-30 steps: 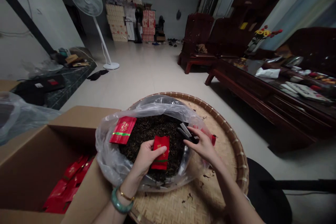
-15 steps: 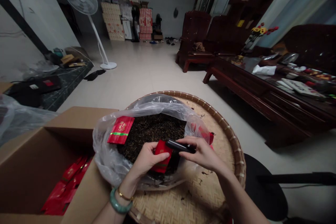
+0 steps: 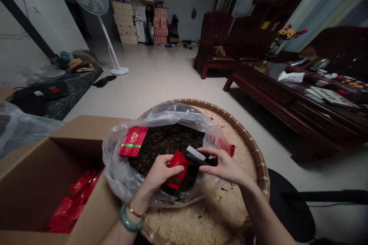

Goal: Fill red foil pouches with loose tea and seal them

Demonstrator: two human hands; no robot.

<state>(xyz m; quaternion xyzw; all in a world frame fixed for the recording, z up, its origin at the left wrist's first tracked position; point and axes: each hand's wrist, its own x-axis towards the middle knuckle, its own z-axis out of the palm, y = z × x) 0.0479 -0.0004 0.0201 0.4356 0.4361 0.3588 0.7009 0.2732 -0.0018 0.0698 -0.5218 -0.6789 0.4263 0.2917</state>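
My left hand (image 3: 162,170) pinches a red tea packet (image 3: 178,166) with a green stripe, above the loose dark tea leaves (image 3: 166,136). In my right hand (image 3: 222,164) is a small black handheld bag sealer (image 3: 197,157), a pale flat face showing on its upper side. The sealer's tip lies at the packet's upper right edge; whether it grips that edge I cannot tell. The leaves fill a clear plastic bag (image 3: 113,174). Another red packet rests on the leaves at the bag's left side.
The bag stands on a round woven bamboo tray (image 3: 198,224). At left is an open cardboard box (image 3: 94,206) with several red packets (image 3: 70,206) inside. More red packets (image 3: 225,146) lie right of the bag. A black round stand base (image 3: 290,203) is at the right.
The sealer has tilted in my right hand, and its pale face now shows. The packet in my left hand has turned slightly clockwise. The whole view has shifted a little.
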